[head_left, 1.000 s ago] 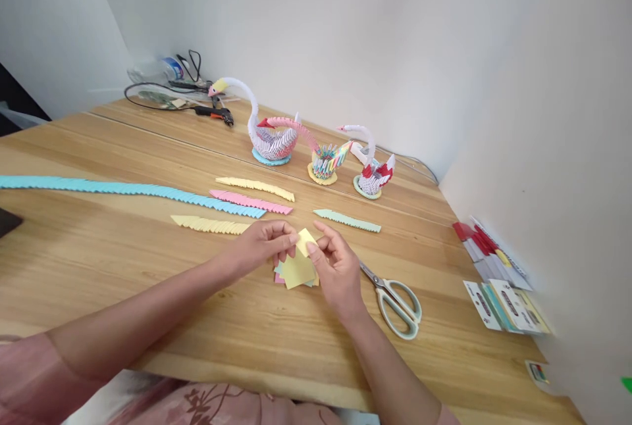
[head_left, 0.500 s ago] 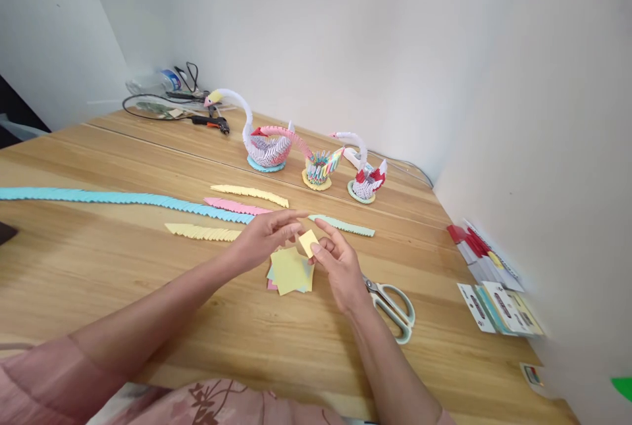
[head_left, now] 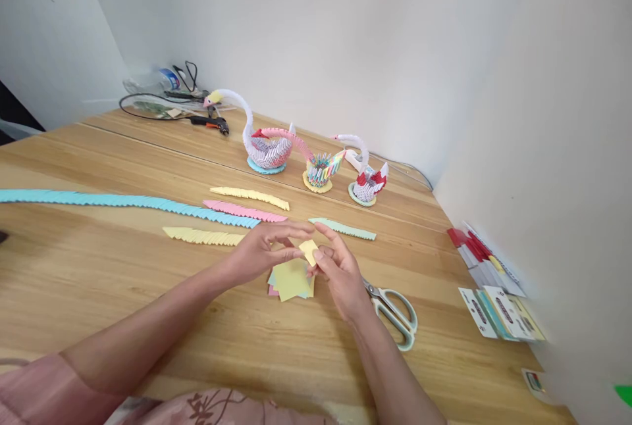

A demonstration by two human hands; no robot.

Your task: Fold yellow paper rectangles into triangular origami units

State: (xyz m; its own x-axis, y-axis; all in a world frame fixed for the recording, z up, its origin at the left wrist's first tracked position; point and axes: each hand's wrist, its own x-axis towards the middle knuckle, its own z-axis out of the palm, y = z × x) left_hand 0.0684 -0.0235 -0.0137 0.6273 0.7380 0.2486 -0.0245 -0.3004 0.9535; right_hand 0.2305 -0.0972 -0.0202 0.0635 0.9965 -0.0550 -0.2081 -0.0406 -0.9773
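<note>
A small folded piece of yellow paper (head_left: 309,251) is held up above the table between both hands. My right hand (head_left: 340,274) pinches its lower right side with the thumb in front and curled fingers behind. At the paper's left edge is the thumb of my left hand (head_left: 261,250), its index finger stretched over the top and other fingers partly hidden. Directly below lies a stack of square paper sheets (head_left: 292,282), yellow on top with blue and pink edges showing. Scissors (head_left: 395,313) with pale handles rest beside my right wrist, their blades partly hidden.
Interlocked paper strips lie beyond my hands: blue (head_left: 123,201), pink (head_left: 241,210), yellow (head_left: 249,196) and green (head_left: 344,229). Three paper swans (head_left: 269,152) stand near the wall. A glue gun (head_left: 210,122) with a cable lies back left; packs of paper (head_left: 501,312) sit at the right.
My left hand has lowered slightly, bringing its thumb down to the paper's left edge. The yellow paper has tilted and dropped a little. My right hand keeps its pinch.
</note>
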